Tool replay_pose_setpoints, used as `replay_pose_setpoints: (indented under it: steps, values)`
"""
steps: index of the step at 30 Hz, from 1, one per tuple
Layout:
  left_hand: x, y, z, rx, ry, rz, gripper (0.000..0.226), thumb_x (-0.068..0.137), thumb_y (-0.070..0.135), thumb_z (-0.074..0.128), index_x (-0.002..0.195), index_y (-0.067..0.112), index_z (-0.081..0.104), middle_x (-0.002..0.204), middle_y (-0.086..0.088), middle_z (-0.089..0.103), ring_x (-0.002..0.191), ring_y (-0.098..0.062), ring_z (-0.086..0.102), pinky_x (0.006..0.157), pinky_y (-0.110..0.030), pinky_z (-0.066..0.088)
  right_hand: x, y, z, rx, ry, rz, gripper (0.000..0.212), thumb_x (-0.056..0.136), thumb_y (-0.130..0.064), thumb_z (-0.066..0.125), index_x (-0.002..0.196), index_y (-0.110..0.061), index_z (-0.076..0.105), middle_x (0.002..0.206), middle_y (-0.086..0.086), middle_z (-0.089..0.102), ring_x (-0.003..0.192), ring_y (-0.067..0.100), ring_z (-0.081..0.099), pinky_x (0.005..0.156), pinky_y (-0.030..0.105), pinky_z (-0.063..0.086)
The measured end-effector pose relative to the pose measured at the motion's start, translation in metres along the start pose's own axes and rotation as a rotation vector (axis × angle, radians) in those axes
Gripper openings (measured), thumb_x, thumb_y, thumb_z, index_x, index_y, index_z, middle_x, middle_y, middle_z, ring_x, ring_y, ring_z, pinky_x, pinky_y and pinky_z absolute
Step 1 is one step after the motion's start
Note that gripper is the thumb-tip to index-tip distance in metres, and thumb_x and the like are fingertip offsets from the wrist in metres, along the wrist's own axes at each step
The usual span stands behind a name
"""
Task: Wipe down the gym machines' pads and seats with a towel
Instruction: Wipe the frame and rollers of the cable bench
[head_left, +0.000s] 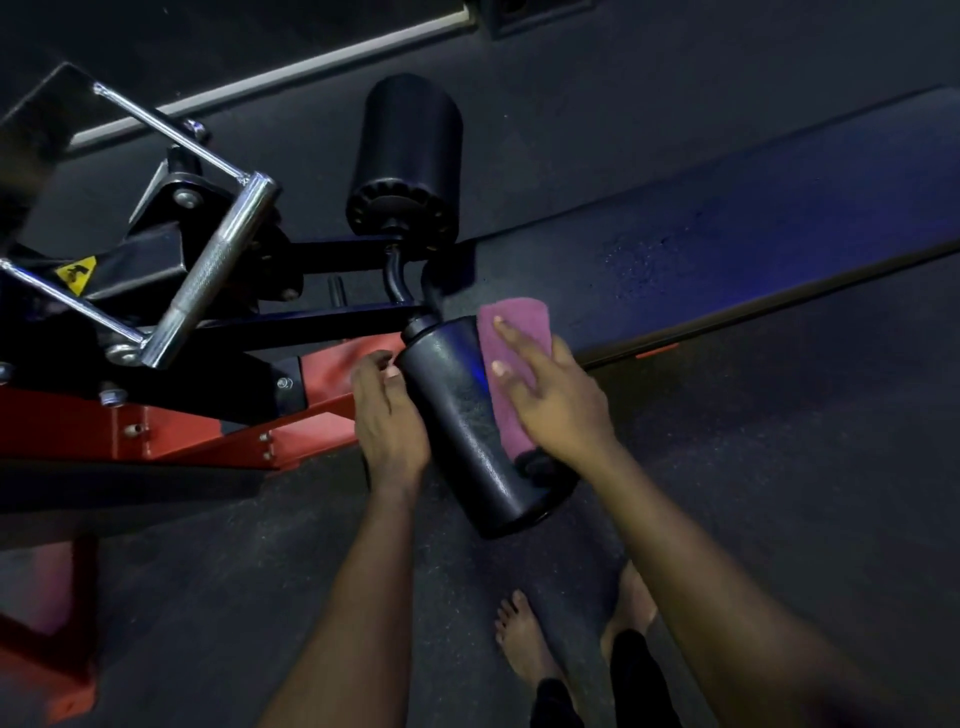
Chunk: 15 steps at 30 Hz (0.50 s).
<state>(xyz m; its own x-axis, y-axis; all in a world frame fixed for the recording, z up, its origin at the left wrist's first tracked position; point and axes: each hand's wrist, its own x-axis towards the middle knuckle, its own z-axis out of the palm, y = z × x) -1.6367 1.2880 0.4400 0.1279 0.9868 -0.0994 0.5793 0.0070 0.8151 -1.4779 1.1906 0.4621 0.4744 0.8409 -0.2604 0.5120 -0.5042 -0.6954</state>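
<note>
Purple towel (511, 358) pressed flat against the right side of the roller pad (457, 415) under the right hand (563, 410), fingers straight and spread, nothing pinched. Left hand (389, 421) cupped on the pad's left side, fingers curled, bracing. Likely trouble: pad turning under the stroke if that brace slackens, so rubbing without cleaning. Ungripped towel sliding off toward the floor (779, 467) below the pad. Underside left unwiped.

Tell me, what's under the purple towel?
The folded purple cloth towel lies on the near black cylindrical roller pad, pressed by the right hand. The pad's surface beneath it is hidden.
</note>
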Motion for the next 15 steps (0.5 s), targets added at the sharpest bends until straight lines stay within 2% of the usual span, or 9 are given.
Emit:
replay_pose_setpoints:
  steps: [2, 3, 6, 9, 13, 15]
  values:
    - [-0.009, 0.013, 0.007, -0.009, -0.066, -0.111, 0.044, 0.109, 0.037, 0.031, 0.143, 0.009, 0.041, 0.143, -0.016, 0.051, 0.131, -0.031, 0.047, 0.091, -0.023, 0.03, -0.024, -0.014, 0.004, -0.2, 0.067, -0.108, 0.058, 0.1, -0.061, 0.042, 0.154, -0.058, 0.02, 0.156, 0.007, 0.033, 0.12, 0.035, 0.05, 0.094, 0.045, 0.05]
    - [-0.012, 0.016, 0.01, -0.034, -0.091, -0.151, 0.044, 0.109, 0.04, 0.031, 0.14, 0.01, 0.038, 0.138, -0.015, 0.053, 0.128, -0.032, 0.049, 0.087, -0.022, 0.029, -0.031, -0.021, 0.008, -0.279, 0.106, -0.133, 0.061, 0.099, -0.061, 0.043, 0.155, -0.057, 0.02, 0.158, 0.009, 0.029, 0.117, 0.035, 0.05, 0.091, 0.045, 0.051]
    - [-0.007, 0.007, 0.013, -0.096, -0.097, -0.131, 0.027, 0.108, 0.042, 0.034, 0.115, 0.016, 0.035, 0.116, -0.005, 0.057, 0.11, -0.029, 0.057, 0.08, -0.027, 0.031, -0.024, -0.039, 0.016, -0.376, 0.168, -0.111, 0.065, 0.098, -0.061, 0.044, 0.156, -0.056, 0.016, 0.161, 0.012, 0.024, 0.117, 0.036, 0.047, 0.09, 0.047, 0.05]
    - [-0.003, 0.001, 0.014, -0.103, -0.09, -0.093, 0.039, 0.101, 0.052, 0.033, 0.113, 0.015, 0.034, 0.112, -0.005, 0.06, 0.101, -0.026, 0.059, 0.079, -0.031, 0.035, 0.008, -0.047, 0.017, -0.356, 0.163, -0.09, 0.063, 0.098, -0.063, 0.042, 0.155, -0.055, 0.017, 0.155, 0.013, 0.03, 0.116, 0.038, 0.049, 0.089, 0.048, 0.049]
    - [-0.006, 0.008, 0.013, -0.123, -0.086, -0.073, 0.049, 0.095, 0.056, 0.033, 0.115, 0.011, 0.036, 0.112, -0.007, 0.06, 0.097, -0.022, 0.056, 0.079, -0.032, 0.036, 0.057, -0.045, 0.004, -0.129, -0.024, 0.044, 0.056, 0.097, -0.071, 0.039, 0.15, -0.058, 0.03, 0.147, 0.01, 0.041, 0.121, 0.042, 0.053, 0.098, 0.046, 0.046]
    - [-0.005, 0.006, 0.012, -0.163, -0.105, -0.076, 0.049, 0.095, 0.054, 0.033, 0.116, 0.01, 0.036, 0.108, 0.0, 0.059, 0.096, -0.016, 0.056, 0.081, -0.03, 0.036, 0.053, -0.044, 0.002, -0.097, -0.04, 0.076, 0.056, 0.098, -0.07, 0.038, 0.151, -0.056, 0.03, 0.147, 0.011, 0.04, 0.122, 0.042, 0.053, 0.099, 0.045, 0.045]
